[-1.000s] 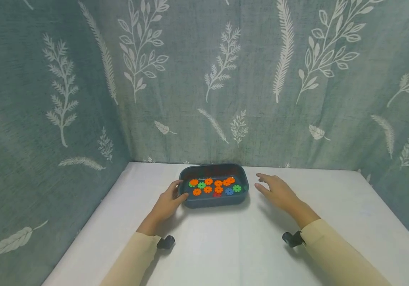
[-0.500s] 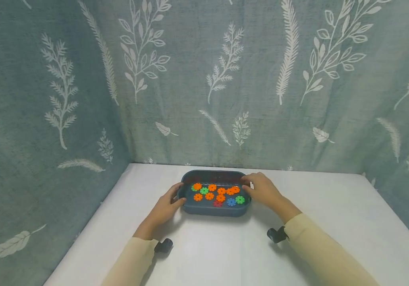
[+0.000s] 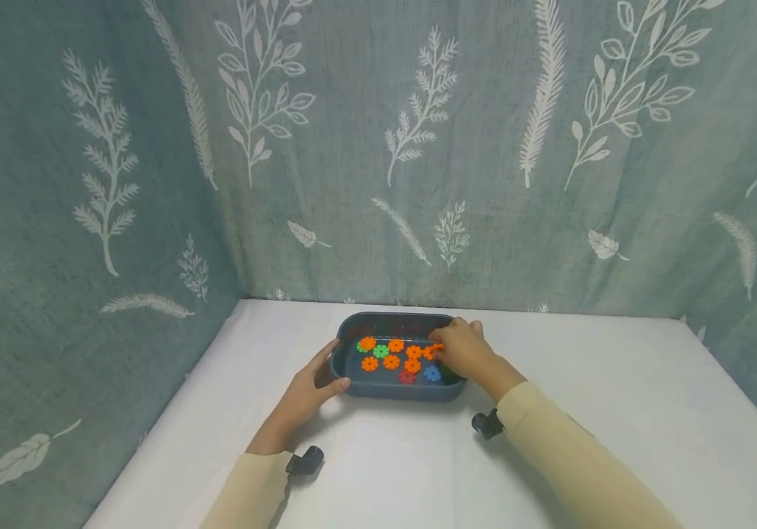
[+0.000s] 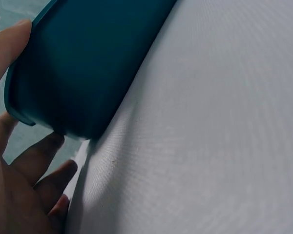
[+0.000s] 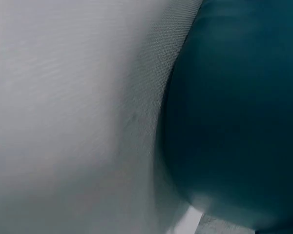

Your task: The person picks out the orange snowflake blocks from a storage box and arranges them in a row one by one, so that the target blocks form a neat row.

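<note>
A dark blue-green tray (image 3: 392, 393) holds several small flower-shaped plastic discs, mostly orange, with green, red (image 3: 407, 377) and blue (image 3: 432, 373) ones among them. My left hand (image 3: 303, 397) holds the tray's left end, its thumb (image 4: 14, 41) at the rim and other fingers against the outer end wall. Over the right end, my right hand (image 3: 471, 353) reaches inside and pinches an orange flower-shaped disc (image 3: 439, 347), which looks tilted at the fingertips. That hand covers the tray's right corner and a green disc. No right fingers show in the right wrist view, only the tray's outer wall (image 5: 234, 122).
The tray stands on a white-covered table (image 3: 392, 463), near its back edge. A grey-green curtain (image 3: 352, 242) with white leaf prints rises behind and on the left. Both wrists carry small black cameras (image 3: 306, 461).
My right hand has moved left from beside the tray, over its right end and down to the orange discs. The left hand stays at the left end.
</note>
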{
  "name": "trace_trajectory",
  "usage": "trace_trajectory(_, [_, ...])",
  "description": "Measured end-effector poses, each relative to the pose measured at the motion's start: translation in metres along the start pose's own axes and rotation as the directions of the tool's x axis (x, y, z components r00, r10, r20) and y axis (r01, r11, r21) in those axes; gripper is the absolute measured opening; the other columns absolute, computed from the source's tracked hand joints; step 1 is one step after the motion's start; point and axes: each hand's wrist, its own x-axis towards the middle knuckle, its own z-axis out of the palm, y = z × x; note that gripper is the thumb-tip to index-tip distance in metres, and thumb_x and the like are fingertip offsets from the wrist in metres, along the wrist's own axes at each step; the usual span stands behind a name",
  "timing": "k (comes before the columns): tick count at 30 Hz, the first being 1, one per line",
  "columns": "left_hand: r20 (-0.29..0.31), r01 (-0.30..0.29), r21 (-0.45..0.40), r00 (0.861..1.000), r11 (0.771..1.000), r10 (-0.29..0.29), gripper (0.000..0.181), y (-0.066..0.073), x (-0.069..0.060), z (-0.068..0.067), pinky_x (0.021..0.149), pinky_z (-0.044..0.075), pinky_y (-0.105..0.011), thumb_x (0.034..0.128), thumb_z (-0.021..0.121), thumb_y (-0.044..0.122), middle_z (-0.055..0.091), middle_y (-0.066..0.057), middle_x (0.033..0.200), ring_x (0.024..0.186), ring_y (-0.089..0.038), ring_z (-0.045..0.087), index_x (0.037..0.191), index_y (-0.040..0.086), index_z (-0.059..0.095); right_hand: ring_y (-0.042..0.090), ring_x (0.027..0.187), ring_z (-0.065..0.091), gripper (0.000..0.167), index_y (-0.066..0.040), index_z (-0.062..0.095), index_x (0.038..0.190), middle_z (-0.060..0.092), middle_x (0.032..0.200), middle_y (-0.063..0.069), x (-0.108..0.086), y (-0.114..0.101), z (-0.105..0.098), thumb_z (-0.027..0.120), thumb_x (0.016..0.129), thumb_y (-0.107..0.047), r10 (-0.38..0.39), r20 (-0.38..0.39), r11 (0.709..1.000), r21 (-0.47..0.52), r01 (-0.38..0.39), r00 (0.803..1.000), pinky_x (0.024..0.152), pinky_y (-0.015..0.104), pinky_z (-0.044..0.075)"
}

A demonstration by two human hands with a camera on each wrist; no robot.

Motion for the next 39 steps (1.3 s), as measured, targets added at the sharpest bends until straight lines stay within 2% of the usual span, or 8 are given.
trace_trajectory(6, [0.005,0.016,-0.020,1.000,1.000,-0.016,0.080,0.002,-0.002,0.000,0.110,0.023,-0.059,0.0845,0.074,0.045,0.032,-0.006,0.156,0.139,-0.032,0.035,0.152,0.038,0.031,0.022,0.095,0.054,0.032,-0.022,0.071,0.119,0.070,0.108,-0.003,0.004,-0.006,0.001,0.073,0.087,-0.022,-0.011,0.047,0.984,-0.176,0.019,0.999,0.069,0.042,0.032])
trace_trajectory(12, [0.012,0.028,-0.017,1.000,0.999,-0.027,0.080,0.004,0.000,0.000,0.109,0.022,-0.061,0.0837,0.074,0.046,0.033,-0.008,0.155,0.139,-0.032,0.035,0.151,0.041,0.031,0.021,0.089,0.049,0.032,-0.022,0.071,0.118,0.069,0.106,-0.002,0.004,-0.008,0.001,0.074,0.086,-0.018,-0.009,0.083,0.963,-0.268,0.030,0.997,0.071,0.045,0.031])
trace_trajectory(17, [0.030,0.014,-0.016,0.999,1.000,-0.014,0.081,0.004,0.001,-0.001,0.109,0.021,-0.061,0.0842,0.074,0.046,0.034,-0.010,0.154,0.139,-0.032,0.035,0.151,0.041,0.030,0.021,0.093,0.050,0.031,-0.025,0.071,0.119,0.069,0.110,-0.003,0.005,-0.005,0.001,0.070,0.089,-0.016,0.013,0.086,0.974,-0.226,0.007,0.996,0.077,0.049,0.035])
trace_trajectory(21, [0.021,0.009,-0.024,1.000,1.000,-0.009,0.080,0.001,0.000,-0.002,0.109,0.021,-0.062,0.0846,0.074,0.045,0.033,-0.010,0.155,0.139,-0.033,0.035,0.151,0.042,0.030,0.021,0.094,0.052,0.028,-0.025,0.073,0.116,0.070,0.108,-0.004,0.006,-0.005,0.003,0.073,0.088,-0.022,0.002,0.077,0.984,-0.177,0.012,0.997,0.080,0.051,0.038])
trace_trajectory(28, [0.020,0.049,-0.038,0.999,0.998,-0.048,0.080,-0.005,-0.004,0.001,0.109,0.019,-0.063,0.0838,0.074,0.047,0.031,-0.006,0.156,0.141,-0.031,0.032,0.151,0.043,0.030,0.023,0.093,0.053,0.021,-0.021,0.074,0.109,0.063,0.100,0.001,0.006,-0.009,0.006,0.073,0.088,-0.025,-0.018,0.088,0.973,-0.226,0.038,0.996,0.079,0.050,0.045])
trace_trajectory(30, [0.013,0.051,-0.035,0.999,0.998,-0.051,0.080,-0.006,-0.005,0.001,0.109,0.018,-0.063,0.0836,0.074,0.048,0.030,-0.006,0.156,0.141,-0.030,0.031,0.151,0.043,0.030,0.023,0.093,0.053,0.022,-0.021,0.073,0.109,0.062,0.098,0.001,0.006,-0.009,0.008,0.074,0.088,-0.027,-0.014,0.086,0.978,-0.208,0.032,0.996,0.079,0.050,0.045])
trace_trajectory(36, [0.009,0.030,-0.032,1.000,0.999,-0.030,0.080,-0.005,-0.006,0.000,0.110,0.018,-0.063,0.0829,0.074,0.048,0.031,-0.005,0.156,0.141,-0.030,0.031,0.150,0.043,0.032,0.022,0.093,0.056,0.020,-0.024,0.070,0.102,0.067,0.095,-0.007,0.007,-0.005,0.011,0.078,0.084,-0.026,-0.020,0.030,0.997,-0.079,0.022,0.999,0.084,0.052,0.040])
trace_trajectory(39, [0.008,0.019,-0.034,1.000,0.999,-0.019,0.080,-0.003,-0.003,-0.001,0.109,0.017,-0.063,0.0826,0.075,0.047,0.033,-0.006,0.155,0.141,-0.030,0.032,0.150,0.042,0.032,0.023,0.095,0.057,0.021,-0.024,0.071,0.104,0.070,0.097,-0.007,0.007,-0.003,0.009,0.078,0.084,-0.023,-0.021,0.010,0.998,-0.058,0.022,1.000,0.089,0.056,0.037])
